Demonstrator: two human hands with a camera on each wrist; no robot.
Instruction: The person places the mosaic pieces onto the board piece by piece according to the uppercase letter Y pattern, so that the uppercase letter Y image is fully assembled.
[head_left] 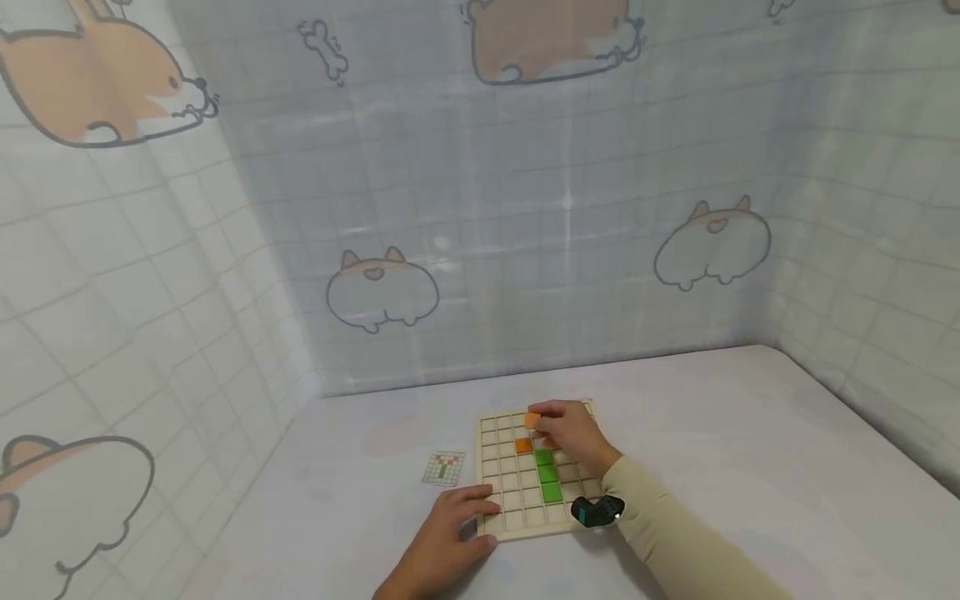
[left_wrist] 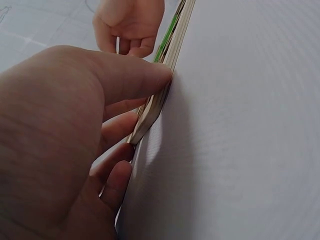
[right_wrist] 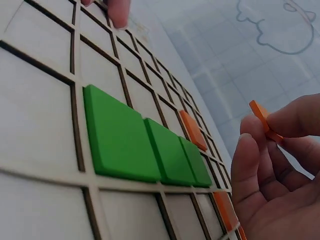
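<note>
A wooden grid board (head_left: 512, 481) lies on the table. Three green square tiles (head_left: 547, 474) sit in a column of its cells, with an orange tile (head_left: 523, 446) just beyond, one column to the left. Between thumb and fingers my right hand (head_left: 573, 433) pinches another orange tile (right_wrist: 259, 116), held over the far part of the board. More orange (right_wrist: 225, 210) shows in the grid near that hand in the right wrist view, partly hidden. My left hand (head_left: 450, 533) rests at the near left corner, fingers over the left rim, thumb (left_wrist: 155, 80) against the front edge.
A small card (head_left: 444, 468) printed with a coloured grid pattern lies left of the board. Light patterned cloth covers the table and hangs as walls (head_left: 525, 208) behind and on both sides. A dark device (head_left: 597, 511) is on the right wrist.
</note>
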